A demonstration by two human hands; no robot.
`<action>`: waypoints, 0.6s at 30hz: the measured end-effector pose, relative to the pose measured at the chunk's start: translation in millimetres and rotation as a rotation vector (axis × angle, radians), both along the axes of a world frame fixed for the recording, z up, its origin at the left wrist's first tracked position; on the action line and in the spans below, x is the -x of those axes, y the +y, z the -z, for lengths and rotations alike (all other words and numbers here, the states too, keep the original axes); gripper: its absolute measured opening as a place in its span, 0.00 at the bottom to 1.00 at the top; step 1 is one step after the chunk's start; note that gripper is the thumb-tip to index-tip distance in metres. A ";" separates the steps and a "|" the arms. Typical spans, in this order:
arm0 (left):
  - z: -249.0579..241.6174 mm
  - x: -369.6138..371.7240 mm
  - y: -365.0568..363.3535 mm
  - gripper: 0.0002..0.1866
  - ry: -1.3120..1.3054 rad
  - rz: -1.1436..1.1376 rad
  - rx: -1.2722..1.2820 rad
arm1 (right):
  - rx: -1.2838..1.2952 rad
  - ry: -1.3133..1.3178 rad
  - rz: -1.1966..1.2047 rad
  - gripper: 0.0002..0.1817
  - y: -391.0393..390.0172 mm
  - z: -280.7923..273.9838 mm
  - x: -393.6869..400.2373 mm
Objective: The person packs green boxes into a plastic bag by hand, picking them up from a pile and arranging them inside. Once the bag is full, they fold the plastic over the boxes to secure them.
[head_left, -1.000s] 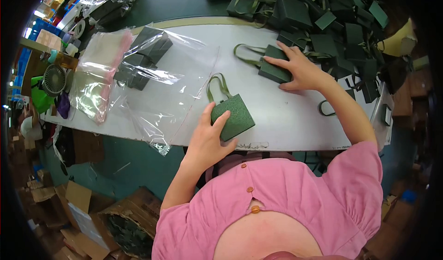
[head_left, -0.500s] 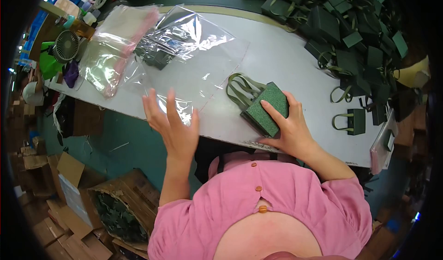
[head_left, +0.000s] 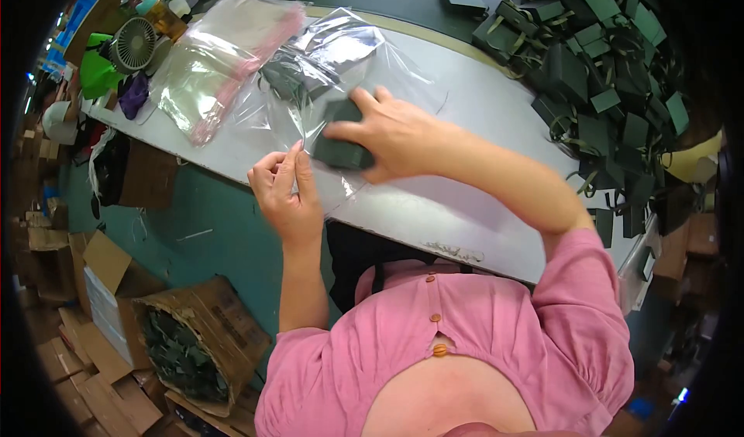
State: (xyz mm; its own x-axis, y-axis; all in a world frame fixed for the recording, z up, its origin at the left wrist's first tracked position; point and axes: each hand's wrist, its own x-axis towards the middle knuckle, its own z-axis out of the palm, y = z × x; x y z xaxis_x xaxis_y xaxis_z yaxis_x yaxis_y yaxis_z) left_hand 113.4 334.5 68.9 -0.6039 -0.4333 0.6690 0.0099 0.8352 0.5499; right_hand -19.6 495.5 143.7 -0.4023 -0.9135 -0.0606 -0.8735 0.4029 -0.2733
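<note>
A dark green gift box (head_left: 341, 144) is held in my right hand (head_left: 397, 136), the thumb and fingers around its sides; it is slightly blurred and its ribbon handles do not show. It overlaps the near part of a clear plastic bag (head_left: 403, 76) lying on the table. My left hand (head_left: 288, 193) pinches the near edge of that plastic bag, thumb and forefinger together, just left of the box. Further back, under the shiny film, sits another dark green box (head_left: 287, 80).
A stack of clear plastic bags with pink edges (head_left: 225, 57) lies at the left of the white table (head_left: 480, 142). Many green boxes (head_left: 589, 72) are heaped at the right. A small fan (head_left: 133, 45) stands far left. Below left, an open carton (head_left: 186, 352) holds green pieces.
My right hand has carried the green box leftward and away from me, over the plastic bag. My left hand, spread before, has closed on the bag's edge.
</note>
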 end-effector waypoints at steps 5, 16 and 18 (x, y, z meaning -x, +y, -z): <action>22.7 -7.9 -11.6 0.16 0.091 -0.146 0.027 | 0.598 -0.104 -0.050 0.42 -55.4 73.5 17.0; 59.8 -2.3 3.3 0.04 0.162 0.079 0.023 | 0.687 0.088 0.391 0.45 -111.1 112.4 -1.4; 59.9 -0.4 17.7 0.05 0.137 0.142 -0.064 | 0.733 0.084 0.411 0.47 -108.7 118.1 -0.9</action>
